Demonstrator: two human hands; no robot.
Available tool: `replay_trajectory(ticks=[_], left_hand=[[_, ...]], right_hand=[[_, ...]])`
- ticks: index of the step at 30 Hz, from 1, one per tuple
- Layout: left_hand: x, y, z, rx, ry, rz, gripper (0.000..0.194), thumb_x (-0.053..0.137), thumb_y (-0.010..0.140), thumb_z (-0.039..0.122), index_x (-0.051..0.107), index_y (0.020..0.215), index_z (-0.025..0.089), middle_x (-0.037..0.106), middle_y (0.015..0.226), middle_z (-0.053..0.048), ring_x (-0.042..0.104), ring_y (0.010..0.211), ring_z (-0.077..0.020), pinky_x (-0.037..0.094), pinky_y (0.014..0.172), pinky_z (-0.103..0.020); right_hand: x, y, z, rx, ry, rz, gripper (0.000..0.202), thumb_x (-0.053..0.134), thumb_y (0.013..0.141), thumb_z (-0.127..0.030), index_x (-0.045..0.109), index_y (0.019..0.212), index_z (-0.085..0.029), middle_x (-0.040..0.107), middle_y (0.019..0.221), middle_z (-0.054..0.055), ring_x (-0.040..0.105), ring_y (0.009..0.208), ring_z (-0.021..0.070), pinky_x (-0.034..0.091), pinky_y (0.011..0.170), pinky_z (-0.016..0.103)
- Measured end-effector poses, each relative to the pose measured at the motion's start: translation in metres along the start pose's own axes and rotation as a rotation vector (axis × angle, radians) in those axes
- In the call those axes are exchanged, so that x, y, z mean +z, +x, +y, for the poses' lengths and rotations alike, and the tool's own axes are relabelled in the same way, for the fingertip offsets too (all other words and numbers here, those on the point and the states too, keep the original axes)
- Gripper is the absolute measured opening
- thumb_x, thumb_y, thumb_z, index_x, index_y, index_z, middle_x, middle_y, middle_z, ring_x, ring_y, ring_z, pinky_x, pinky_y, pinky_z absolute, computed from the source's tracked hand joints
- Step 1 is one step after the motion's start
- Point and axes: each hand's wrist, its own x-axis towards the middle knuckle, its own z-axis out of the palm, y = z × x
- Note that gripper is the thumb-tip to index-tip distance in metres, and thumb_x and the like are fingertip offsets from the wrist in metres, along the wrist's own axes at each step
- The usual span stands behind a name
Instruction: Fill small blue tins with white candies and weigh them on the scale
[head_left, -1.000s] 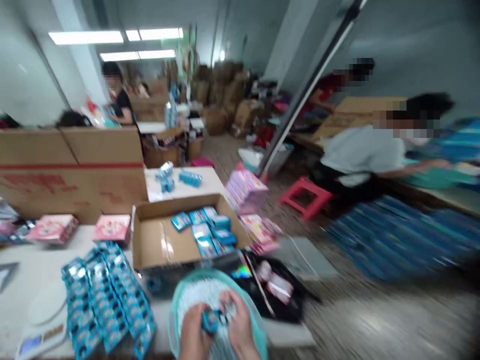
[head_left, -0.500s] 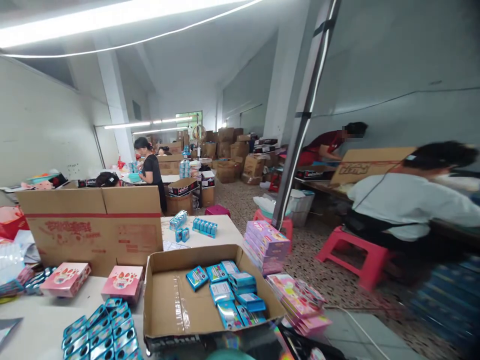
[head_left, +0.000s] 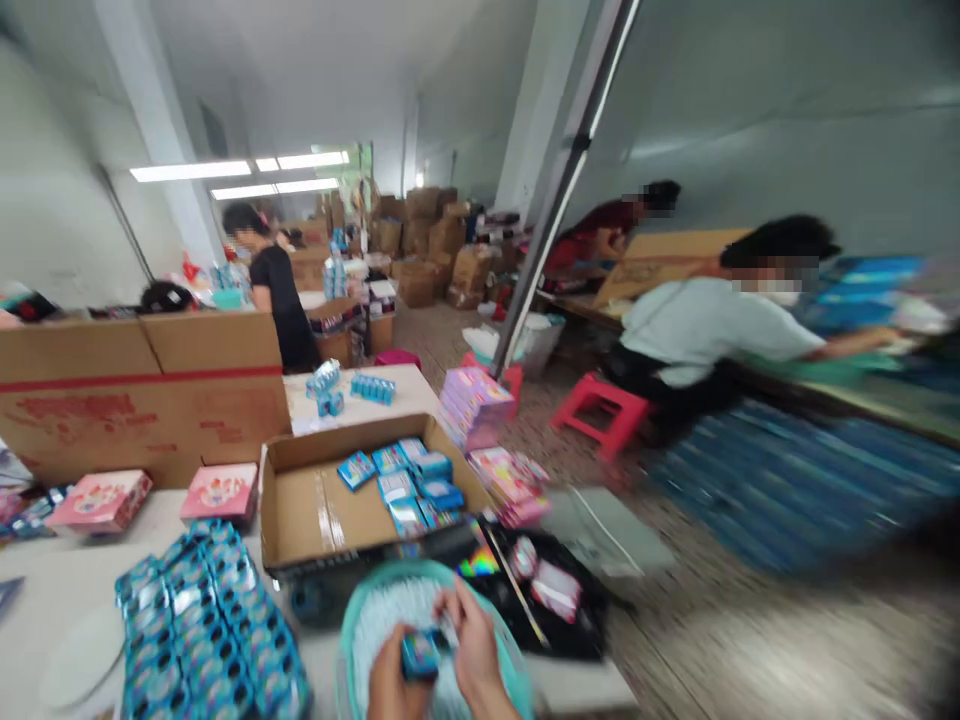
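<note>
Over a teal basin (head_left: 352, 640) of small pale pieces, my left hand (head_left: 388, 675) is closed round a small blue box (head_left: 420, 655). My right hand (head_left: 474, 640) is beside it, its fingers bent together at the box's right end; what they pinch is blurred. Behind the basin, a cardboard tray (head_left: 300, 500) holds several blue boxes (head_left: 397, 487) in its right part. To the left, rows of small blue boxes (head_left: 202, 620) with dark round openings stand on the white table (head_left: 67, 580).
Pink boxes (head_left: 219, 492) stand before an upright carton (head_left: 135, 400). Purple boxes (head_left: 476, 400) and a metal pole (head_left: 555, 200) are beyond the tray. People work at the right (head_left: 697, 320) and at the back (head_left: 281, 290). A red stool (head_left: 604, 405) is on the floor.
The view has tilted down and turned right. Both my hands and most of the teal basin are now visible, with a blue box in my left hand.
</note>
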Motion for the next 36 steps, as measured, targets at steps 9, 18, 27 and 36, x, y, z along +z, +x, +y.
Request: replay_trajectory(ticks=[9, 18, 27, 36], left_hand=[[0.020, 0.001, -0.031, 0.233, 0.175, 0.015, 0.035, 0.064, 0.072, 0.027, 0.054, 0.105, 0.021, 0.065, 0.100, -0.005, 0.061, 0.094, -0.0222, 0.046, 0.085, -0.038], [0.029, 0.001, -0.033, 0.235, 0.185, -0.009, 0.034, 0.063, 0.073, 0.029, 0.052, 0.105, 0.022, 0.064, 0.100, -0.004, 0.061, 0.092, -0.0220, 0.046, 0.080, -0.034], [0.030, -0.003, -0.024, 0.247, 0.045, 0.003, 0.029, 0.062, 0.074, 0.026, 0.053, 0.101, 0.021, 0.063, 0.101, -0.004, 0.060, 0.095, -0.0218, 0.046, 0.084, -0.035], [0.035, -0.007, -0.031, 0.235, -0.181, 0.037, 0.031, 0.064, 0.074, 0.027, 0.053, 0.102, 0.020, 0.062, 0.107, -0.006, 0.059, 0.103, -0.0202, 0.045, 0.090, -0.034]], right_hand=[[-0.045, -0.013, 0.013, -0.026, 0.112, -0.122, 0.047, 0.057, 0.074, -0.053, 0.038, 0.045, -0.021, 0.042, 0.043, -0.005, 0.045, 0.044, 0.0095, 0.039, 0.051, 0.024], [-0.050, -0.013, 0.021, -0.080, 0.051, -0.062, 0.051, 0.049, 0.079, -0.058, 0.039, 0.045, -0.021, 0.037, 0.036, -0.006, 0.043, 0.037, 0.0091, 0.036, 0.046, 0.024], [-0.051, -0.025, 0.014, -0.176, 0.009, -0.177, 0.046, 0.043, 0.084, -0.057, 0.054, 0.059, -0.019, 0.055, 0.059, -0.001, 0.056, 0.058, 0.0121, 0.045, 0.061, 0.026], [-0.045, -0.035, 0.013, -0.236, -0.014, -0.233, 0.041, 0.040, 0.085, -0.054, 0.059, 0.070, -0.020, 0.061, 0.071, 0.003, 0.060, 0.069, 0.0163, 0.048, 0.073, 0.032]])
